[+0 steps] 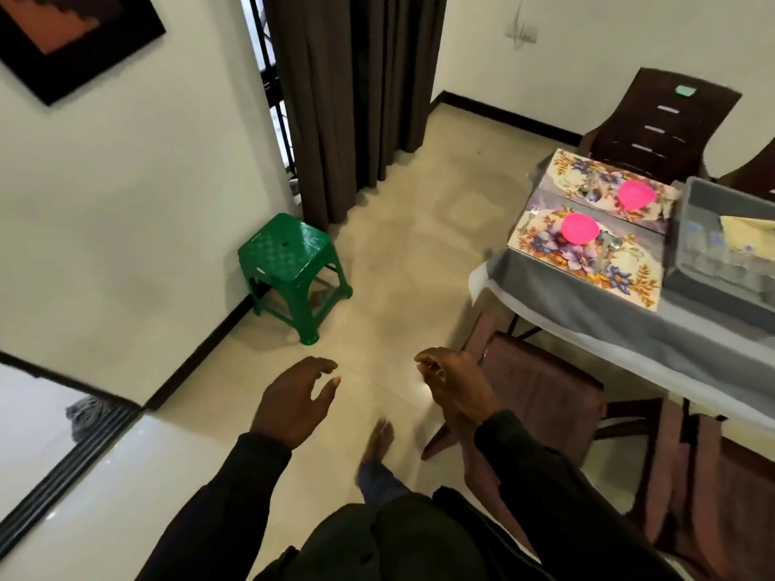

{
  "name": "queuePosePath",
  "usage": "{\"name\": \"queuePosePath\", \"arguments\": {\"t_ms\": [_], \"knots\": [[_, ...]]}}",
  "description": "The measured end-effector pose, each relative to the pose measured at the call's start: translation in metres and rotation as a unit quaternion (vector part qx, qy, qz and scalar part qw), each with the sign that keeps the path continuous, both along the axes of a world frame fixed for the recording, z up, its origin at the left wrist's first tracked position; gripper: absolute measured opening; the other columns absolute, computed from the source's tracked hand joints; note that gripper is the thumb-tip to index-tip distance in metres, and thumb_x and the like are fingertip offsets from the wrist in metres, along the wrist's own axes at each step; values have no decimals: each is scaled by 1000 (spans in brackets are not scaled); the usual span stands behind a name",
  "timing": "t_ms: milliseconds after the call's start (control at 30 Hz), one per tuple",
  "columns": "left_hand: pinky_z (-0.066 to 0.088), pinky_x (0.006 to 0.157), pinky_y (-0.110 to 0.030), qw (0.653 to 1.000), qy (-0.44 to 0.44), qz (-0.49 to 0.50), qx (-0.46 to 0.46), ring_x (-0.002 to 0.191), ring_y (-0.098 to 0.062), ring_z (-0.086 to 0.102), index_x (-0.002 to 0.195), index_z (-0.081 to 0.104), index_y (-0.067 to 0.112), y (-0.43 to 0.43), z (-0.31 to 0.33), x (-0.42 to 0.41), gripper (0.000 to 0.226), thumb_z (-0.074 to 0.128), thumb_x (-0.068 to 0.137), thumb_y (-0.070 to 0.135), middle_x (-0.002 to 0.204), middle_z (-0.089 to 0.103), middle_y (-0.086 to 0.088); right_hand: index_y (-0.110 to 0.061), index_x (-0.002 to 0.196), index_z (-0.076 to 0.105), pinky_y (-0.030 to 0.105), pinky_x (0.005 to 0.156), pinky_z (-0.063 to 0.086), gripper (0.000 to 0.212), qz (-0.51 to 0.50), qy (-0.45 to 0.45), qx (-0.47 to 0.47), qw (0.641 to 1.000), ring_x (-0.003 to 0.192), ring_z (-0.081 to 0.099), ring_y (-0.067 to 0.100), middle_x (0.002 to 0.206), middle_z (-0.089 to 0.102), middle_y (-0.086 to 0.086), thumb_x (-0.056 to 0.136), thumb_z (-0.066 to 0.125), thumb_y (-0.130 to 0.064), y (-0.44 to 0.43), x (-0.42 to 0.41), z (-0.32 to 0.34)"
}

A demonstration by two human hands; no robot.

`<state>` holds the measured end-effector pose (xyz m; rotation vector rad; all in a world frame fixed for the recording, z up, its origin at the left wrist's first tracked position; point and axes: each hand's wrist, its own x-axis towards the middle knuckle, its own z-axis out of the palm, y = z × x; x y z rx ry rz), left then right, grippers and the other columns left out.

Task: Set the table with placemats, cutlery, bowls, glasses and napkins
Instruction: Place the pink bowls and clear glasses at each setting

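Green stool (289, 262) beside dark curtain (356, 98)

- A home dining room; a table (629, 312) under a grey cloth, brown plastic chairs (654, 119) around it
- Floral placemats (545, 241) with pink bowls (580, 228); dark curtain (352, 86); framed picture (71, 31); green stool (289, 262) on tiled floor (402, 253)

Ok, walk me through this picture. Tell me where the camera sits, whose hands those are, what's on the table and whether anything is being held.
There is one picture, from a camera worn on the person's head, looking forward and down. The left hand and right hand belong to that person; both are open and hold nothing. On the right stands the table with a grey cloth. On it lie two floral placemats, the near placemat and far placemat, each with a pink bowl, plus a grey tub. A green stool stands by the wall.
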<state>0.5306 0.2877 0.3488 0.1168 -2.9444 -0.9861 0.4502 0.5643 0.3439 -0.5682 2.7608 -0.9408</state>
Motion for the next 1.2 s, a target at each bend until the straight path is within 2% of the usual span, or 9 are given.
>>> {"name": "queuePosePath", "arguments": {"t_ms": [167,300,400,500,700,800,900,1100,1200], "knots": [[42,86,-21,999,-20,-39,-22,104,-9,64,120,69,24,-20,2,-93,23,67,99,31,117,70,13,-16,115,70,24,75,52,19,-63,7,-2,998,84,63,8,104,73,-2,101,57,-21,-7,-77,-7],[48,87,-26,996,-24,-86,-29,102,-10,65,121,69,24,-20,6,-170,23,67,98,31,116,71,10,-19,113,70,32,79,56,20,-118,15,-31,992,87,64,10,102,72,-6,101,55,-26,-3,-137,-5],[50,90,-29,990,-26,-136,-43,106,-12,65,124,68,21,-7,4,-240,26,66,100,30,120,71,6,-17,111,71,25,75,53,18,-156,35,-32,987,84,65,10,101,73,-4,100,58,-24,8,-181,-3],[51,93,-31,984,-36,-172,-36,108,-11,64,124,68,23,16,4,-295,25,64,100,32,120,69,7,-16,111,71,25,71,52,18,-187,26,-28,982,81,66,10,99,73,-3,100,59,-23,24,-208,0],[49,84,-26,960,-33,-274,-53,104,-11,64,123,67,26,63,-4,-403,24,61,101,34,120,68,11,-14,105,68,35,64,57,16,-259,-17,-25,965,68,62,11,81,59,-12,101,56,-25,62,-254,-10],[45,84,-23,945,-32,-320,-58,105,-11,65,122,67,28,87,-11,-463,23,61,101,35,121,68,12,-16,102,67,33,69,53,16,-310,-20,-7,950,77,64,13,89,69,-1,101,56,-27,78,-284,-18],[45,85,-24,930,-17,-365,-46,105,-12,65,121,68,26,112,-15,-526,22,62,101,32,121,69,11,-15,107,69,32,78,52,21,-353,-31,-4,935,92,66,20,101,71,4,101,54,-28,95,-322,-23],[42,83,-20,886,3,-463,-39,103,-11,66,118,70,24,172,5,-653,20,64,100,31,118,70,10,-23,115,68,30,78,52,28,-457,-25,9,889,93,63,13,110,69,-4,101,48,-37,124,-388,-9],[43,82,-20,859,30,-510,-43,101,-11,67,118,70,24,200,14,-712,20,66,99,30,116,71,10,-24,117,66,36,78,52,29,-491,-18,29,870,97,62,18,111,69,-4,101,47,-39,136,-417,-2]]}}
